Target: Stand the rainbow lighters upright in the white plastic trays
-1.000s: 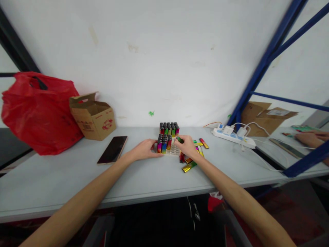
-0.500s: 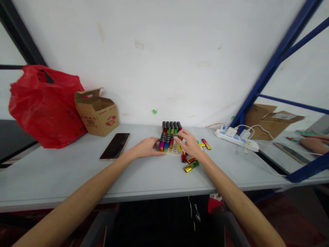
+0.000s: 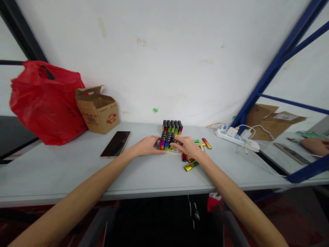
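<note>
Colourful lighters with black tops stand upright in rows in a pale tray [image 3: 175, 151] in the middle of the table. My left hand [image 3: 148, 145] grips the tray's left end, its thumb along the front edge beside a purple-red lighter [image 3: 162, 144]. Over the tray's right part is my right hand [image 3: 187, 145], fingertips pinched on a lighter that they mostly cover. Just behind stands another block of upright lighters [image 3: 172, 127]. Several loose lighters lie by my right hand, among them a yellow-green one [image 3: 191, 166] and a red-orange one [image 3: 207, 143].
At left are a phone [image 3: 116, 144], an opened cardboard box [image 3: 99, 111] and a red plastic bag [image 3: 48, 103]. To the right lie a power strip [image 3: 238, 139] with plugs and cables, and a blue metal frame [image 3: 267, 72]. Beyond it another person's hand [image 3: 315, 146] shows.
My right hand has shifted slightly left and down over the tray's front part, with its fingers reaching among the lighters. My left hand keeps its place on the tray.
</note>
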Available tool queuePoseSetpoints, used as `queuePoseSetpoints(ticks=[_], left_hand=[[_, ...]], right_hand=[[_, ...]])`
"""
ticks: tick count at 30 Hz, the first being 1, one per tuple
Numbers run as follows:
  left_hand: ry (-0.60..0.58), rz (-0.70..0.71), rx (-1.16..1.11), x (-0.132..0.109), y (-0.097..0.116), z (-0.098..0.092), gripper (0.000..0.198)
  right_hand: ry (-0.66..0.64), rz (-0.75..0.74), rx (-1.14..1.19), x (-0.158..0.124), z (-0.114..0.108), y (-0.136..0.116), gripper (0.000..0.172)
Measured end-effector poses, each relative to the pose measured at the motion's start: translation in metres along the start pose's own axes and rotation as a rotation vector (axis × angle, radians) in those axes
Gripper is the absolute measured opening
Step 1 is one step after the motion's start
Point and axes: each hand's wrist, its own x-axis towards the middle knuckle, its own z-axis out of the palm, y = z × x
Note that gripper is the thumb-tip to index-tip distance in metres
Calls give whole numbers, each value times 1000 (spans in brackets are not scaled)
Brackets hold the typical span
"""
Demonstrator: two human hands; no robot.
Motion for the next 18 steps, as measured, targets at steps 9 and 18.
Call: queuePoseSetpoints(ticks=[9, 18], left_hand=[[-11, -6, -13, 0, 1, -1, 50], [-24, -8, -58, 0, -5, 1, 52]], right_hand=[[-66, 148, -171, 1, -1, 0, 62], [118, 292, -176, -15, -55, 39, 57]])
